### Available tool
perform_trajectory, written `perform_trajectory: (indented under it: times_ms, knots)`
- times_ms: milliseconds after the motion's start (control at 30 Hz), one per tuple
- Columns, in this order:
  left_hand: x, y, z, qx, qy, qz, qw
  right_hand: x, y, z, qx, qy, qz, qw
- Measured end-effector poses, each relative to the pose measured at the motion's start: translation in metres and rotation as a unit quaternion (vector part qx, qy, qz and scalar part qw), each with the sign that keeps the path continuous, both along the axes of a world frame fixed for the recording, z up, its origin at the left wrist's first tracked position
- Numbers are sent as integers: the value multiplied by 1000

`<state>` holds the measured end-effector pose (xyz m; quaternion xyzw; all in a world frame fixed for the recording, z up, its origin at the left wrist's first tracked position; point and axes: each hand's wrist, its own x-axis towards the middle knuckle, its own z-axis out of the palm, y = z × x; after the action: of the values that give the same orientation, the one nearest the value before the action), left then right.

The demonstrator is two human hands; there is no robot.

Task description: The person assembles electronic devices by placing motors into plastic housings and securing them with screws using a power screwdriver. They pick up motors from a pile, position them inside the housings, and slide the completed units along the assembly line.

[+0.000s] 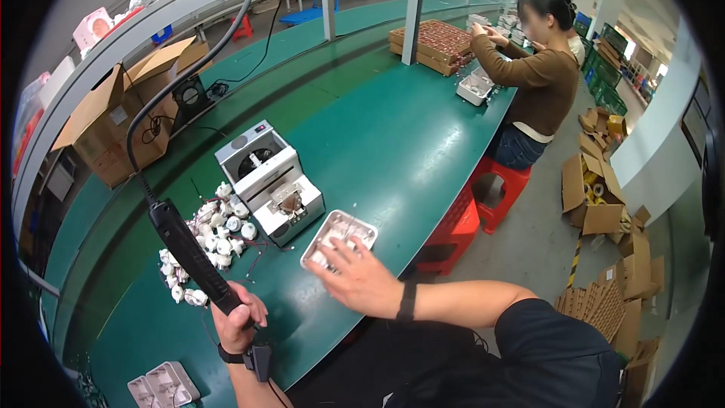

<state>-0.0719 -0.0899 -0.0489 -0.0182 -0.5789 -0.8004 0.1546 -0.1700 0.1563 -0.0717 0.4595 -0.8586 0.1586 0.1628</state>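
My left hand (pixel 240 319) is wrapped round the lower end of a long black electric screwdriver (pixel 185 253), whose cord rises from its top. My right hand (pixel 359 279) reaches over a small white tray (pixel 365 230) that holds pale small parts. Its fingers are spread, with the tips over the parts; whether they touch any is hidden. Beyond the tray stands a grey-white bench machine (pixel 273 181) with a metal fixture on its front. To the left of that machine, a pile of white round parts with thin wires (pixel 219 238) lies on the green tabletop (pixel 355 159).
More white trays (pixel 164 385) sit at the lower left. A metal frame (pixel 128 49) and an open carton (pixel 117 132) are beyond the bench. Farther along, a person in a brown top (pixel 540 75) works beside a white tray (pixel 476 86). Red stools (pixel 453 227) and cartons (pixel 593 193) stand right.
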Motion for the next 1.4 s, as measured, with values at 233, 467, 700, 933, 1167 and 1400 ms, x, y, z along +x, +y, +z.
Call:
perform_trajectory:
  times_ms: [233,467,700,933,1167,1400]
  knots:
    - [5,5,0,-2,-26,-26,999,-128,69,-10,-4,53,-23,998]
    - [0,14,-1,-26,-45,-31,998,-220,151,10,21,125,-102,987]
    - [10,9,7,-52,-89,-47,994,-125,85,14,-62,-59,36,996]
    - [-2,65,35,-172,-182,-233,940,-1,17,46,-264,-596,244,718]
    - [78,61,58,-390,-146,-19,909,37,-3,67,-392,-739,208,507]
    - [234,-134,39,-667,-391,476,418,-28,30,86,-522,-533,244,619]
